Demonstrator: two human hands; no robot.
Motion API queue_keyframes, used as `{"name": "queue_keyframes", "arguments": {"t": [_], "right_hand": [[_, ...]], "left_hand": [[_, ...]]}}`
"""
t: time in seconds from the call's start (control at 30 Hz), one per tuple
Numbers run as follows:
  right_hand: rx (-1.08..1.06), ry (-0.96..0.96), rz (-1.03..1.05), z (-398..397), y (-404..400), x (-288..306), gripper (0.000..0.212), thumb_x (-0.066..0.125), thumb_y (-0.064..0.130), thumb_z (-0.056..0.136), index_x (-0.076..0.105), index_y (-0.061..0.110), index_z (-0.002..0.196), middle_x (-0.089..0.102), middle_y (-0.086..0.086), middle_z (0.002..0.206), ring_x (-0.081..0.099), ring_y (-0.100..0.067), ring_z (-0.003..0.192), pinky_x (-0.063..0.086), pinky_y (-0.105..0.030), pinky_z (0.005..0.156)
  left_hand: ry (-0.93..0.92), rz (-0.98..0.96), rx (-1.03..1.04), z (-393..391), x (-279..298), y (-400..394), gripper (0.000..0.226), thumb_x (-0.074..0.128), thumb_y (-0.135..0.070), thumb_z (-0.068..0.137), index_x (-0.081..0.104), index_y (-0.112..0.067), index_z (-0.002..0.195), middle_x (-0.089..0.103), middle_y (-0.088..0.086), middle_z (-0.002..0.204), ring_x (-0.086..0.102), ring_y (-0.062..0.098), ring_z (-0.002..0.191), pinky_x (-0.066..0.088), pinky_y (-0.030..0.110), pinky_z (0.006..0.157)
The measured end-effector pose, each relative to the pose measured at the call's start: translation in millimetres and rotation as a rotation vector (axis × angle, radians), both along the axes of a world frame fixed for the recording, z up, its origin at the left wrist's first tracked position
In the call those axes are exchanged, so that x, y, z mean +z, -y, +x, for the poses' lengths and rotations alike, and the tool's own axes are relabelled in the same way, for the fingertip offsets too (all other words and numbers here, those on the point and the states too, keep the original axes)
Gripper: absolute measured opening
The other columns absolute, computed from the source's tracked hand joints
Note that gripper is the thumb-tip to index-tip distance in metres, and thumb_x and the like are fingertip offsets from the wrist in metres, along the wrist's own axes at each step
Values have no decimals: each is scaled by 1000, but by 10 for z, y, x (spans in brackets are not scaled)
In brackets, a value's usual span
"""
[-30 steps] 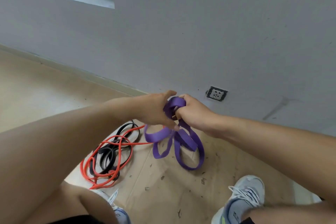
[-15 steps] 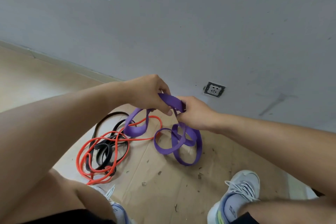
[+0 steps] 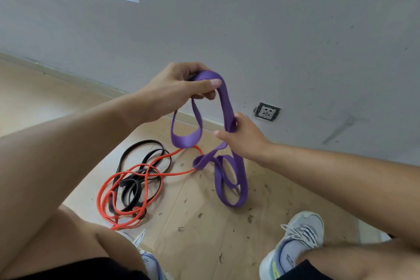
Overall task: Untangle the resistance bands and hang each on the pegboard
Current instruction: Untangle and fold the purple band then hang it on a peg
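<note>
Purple band lifted clear of the pile for untangling

Near the shoes, orange band (image 3: 127, 179) and black band (image 3: 134, 186) lie knotted on the floor; right hand (image 3: 241, 138) pinches the limp, stretchy purple band (image 3: 225, 102) mid-strap, left hand (image 3: 179, 88) grips its top fold, the best hold

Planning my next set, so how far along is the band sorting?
Early. Done: nothing hung; no pegboard in view. In hand: the left hand and right hand hold the purple band, still looped and twisted. Left: the orange band and black band lie tangled together on the floor.
</note>
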State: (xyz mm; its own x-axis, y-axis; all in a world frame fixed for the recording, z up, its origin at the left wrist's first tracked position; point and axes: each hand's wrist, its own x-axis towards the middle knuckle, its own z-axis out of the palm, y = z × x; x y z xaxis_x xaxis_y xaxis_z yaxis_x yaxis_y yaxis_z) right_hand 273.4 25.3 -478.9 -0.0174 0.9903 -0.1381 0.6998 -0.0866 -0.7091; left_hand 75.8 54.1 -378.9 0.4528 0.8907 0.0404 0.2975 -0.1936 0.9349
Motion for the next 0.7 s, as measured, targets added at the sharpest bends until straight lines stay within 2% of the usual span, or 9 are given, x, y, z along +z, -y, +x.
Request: {"name": "queue_keyframes", "arguments": {"t": [0.1,0.17,0.23,0.3,0.37,0.47,0.53,0.6,0.7], "right_hand": [[29,-83,-134,59,-31,94,39,74,47,90,58,12,95,62,-1,82,58,-16,72,53,-39,75],[94,-122,-131,97,-28,188,40,77,50,87,56,17,83,60,3,72,57,-12,65,49,-31,70],[132,-162,-107,99,-26,267,39,83,46,83,53,21,77,59,8,65,58,-11,63,47,-28,66],[182,-159,-81,71,-25,340,34,88,34,80,55,26,77,59,18,61,56,-3,60,46,-23,63],[228,-160,-68,36,-15,398,31,90,26,76,61,28,87,64,20,68,58,-1,63,48,-21,62],[214,-195,-58,20,8,502,45,94,21,72,65,17,107,70,7,87,65,-7,73,53,-19,62],[241,-190,-67,48,15,556,45,93,16,73,65,16,109,71,5,89,66,-7,74,53,-18,61],[294,-192,-101,107,9,555,36,87,7,77,65,12,105,73,-3,90,69,-12,79,57,-28,69],[333,-212,-120,204,18,519,24,81,0,82,66,4,101,76,-13,101,73,-17,89,60,-37,85]], "left_hand": [[-133,-20,24,-124,19,-58,23,69,-30,95,68,-11,108,72,12,89,68,16,80,52,29,81],[-266,-66,6,-219,-23,-92,42,77,-48,84,65,-17,110,74,10,91,69,22,80,54,38,80],[-361,-109,-23,-255,-91,-59,67,83,-67,65,62,-25,114,75,6,96,71,29,91,56,45,86],[-407,-116,-60,-208,-175,-10,75,85,-69,53,62,-29,113,74,3,96,70,29,93,56,47,88],[-412,-100,-94,-114,-224,27,69,90,-61,56,63,-28,110,73,0,93,71,22,87,58,42,83],[-418,-49,-76,37,-202,53,52,92,-49,65,65,-24,102,74,-3,86,69,17,76,55,30,71],[-465,-2,-66,111,-152,62,44,90,-48,68,66,-22,94,71,-4,77,62,11,65,48,23,62],[-487,56,-55,145,-97,58,37,90,-45,69,68,-23,88,68,-6,71,56,7,59,42,18,56],[-474,152,-64,143,-24,64,30,88,-43,72,69,-24,86,71,-5,73,60,5,58,46,21,57]]}}
